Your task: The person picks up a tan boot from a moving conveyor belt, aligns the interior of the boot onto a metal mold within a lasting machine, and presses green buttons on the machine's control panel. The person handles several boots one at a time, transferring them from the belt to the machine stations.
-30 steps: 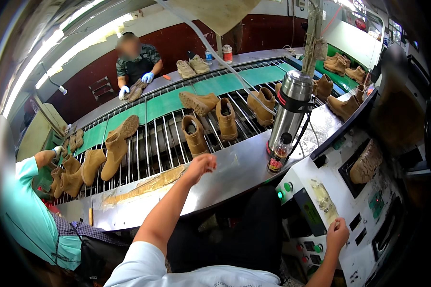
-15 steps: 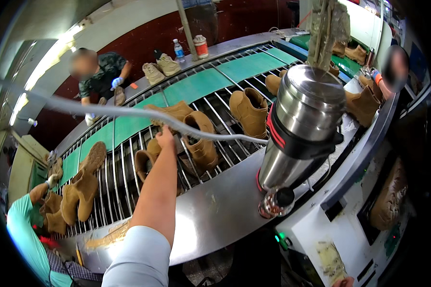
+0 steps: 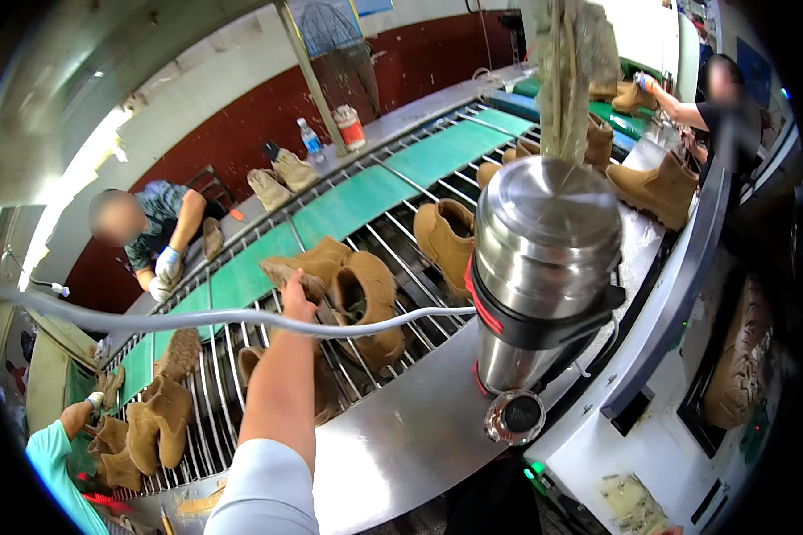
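Tan suede boot [image 3: 308, 265] lies on its side on the roller conveyor [image 3: 393, 245], just beside a second boot [image 3: 366, 303]. Risk: the boot may slip off the rollers or snag the white hose [image 3: 196, 318] crossing the forearm. Left hand [image 3: 296, 301] rests on the boot, fingers curled over it; grip closure cannot be confirmed. Right hand is out of view.

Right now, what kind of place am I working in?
Most likely a footwear factory assembly line. Unfinished tan suede boots ride a metal roller conveyor with green panels, your left hand reaches for one, and other workers stand along the line.
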Demonstrator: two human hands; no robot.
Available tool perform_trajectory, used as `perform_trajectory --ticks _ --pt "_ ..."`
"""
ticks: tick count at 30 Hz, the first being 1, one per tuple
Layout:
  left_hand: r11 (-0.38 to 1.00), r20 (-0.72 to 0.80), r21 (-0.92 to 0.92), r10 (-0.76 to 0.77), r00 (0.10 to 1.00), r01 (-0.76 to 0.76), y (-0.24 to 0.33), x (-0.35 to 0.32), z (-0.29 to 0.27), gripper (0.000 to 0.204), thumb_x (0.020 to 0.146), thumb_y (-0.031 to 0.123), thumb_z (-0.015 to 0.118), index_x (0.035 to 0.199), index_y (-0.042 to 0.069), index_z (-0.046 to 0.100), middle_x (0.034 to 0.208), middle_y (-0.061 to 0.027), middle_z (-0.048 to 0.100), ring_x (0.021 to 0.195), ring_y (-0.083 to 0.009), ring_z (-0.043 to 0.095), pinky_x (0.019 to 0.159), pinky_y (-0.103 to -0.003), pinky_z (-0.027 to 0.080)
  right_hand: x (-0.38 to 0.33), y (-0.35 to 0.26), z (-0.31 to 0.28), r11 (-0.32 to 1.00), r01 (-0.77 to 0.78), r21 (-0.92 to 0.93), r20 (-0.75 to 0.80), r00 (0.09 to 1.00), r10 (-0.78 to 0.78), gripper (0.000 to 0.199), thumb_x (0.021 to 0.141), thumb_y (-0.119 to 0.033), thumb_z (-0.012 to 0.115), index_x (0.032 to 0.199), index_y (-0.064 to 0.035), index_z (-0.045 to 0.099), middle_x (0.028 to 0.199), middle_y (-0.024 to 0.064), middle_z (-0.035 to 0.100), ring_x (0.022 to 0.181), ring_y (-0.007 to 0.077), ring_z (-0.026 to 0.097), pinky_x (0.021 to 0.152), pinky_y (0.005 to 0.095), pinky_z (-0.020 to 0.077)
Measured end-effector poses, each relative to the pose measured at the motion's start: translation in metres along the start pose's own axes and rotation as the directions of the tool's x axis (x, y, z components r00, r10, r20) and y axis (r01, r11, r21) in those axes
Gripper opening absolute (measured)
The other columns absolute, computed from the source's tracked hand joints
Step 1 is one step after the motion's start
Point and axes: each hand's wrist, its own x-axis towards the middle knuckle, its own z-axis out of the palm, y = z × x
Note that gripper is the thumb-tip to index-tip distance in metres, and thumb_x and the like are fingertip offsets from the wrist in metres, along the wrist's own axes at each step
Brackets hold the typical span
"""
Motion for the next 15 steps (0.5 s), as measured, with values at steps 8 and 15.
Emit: perform_trajectory --ticks 8,15 --pt "0.700 0.495 -0.648 0.086 0.865 0.301 0.024 -0.237 -0.054 0.046 0.091 0.042 0.052 0.128 0.015 0.047 0.134 -0.0093 0.046 0.120 -0.0309 0.046 0.091 -0.055 0.042 0.001 -0.015 -0.019 0.999 -0.027 0.022 -0.019 0.999 0.028 0.015 0.082 -0.021 0.067 0.074 -0.0081 0.062 0.068 0.0100 0.063 0.061 0.0298 0.060 0.056 0.0383 0.0481" --pt "0.648 0.807 -0.498 0.103 0.582 0.576 -0.052 -0.468 -0.195 0.076 0.079 0.054 0.058 0.140 0.013 0.038 0.137 -0.0214 0.041 0.117 -0.0449 0.043 0.089 -0.054 0.045 -0.034 -0.036 0.031 0.479 -0.021 0.878 0.037 0.999 -0.023 0.012 0.076 0.003 0.061 0.086 -0.0039 0.058 0.069 -0.0024 0.049 0.057 0.0049 0.043 0.050 0.0224 0.0351"
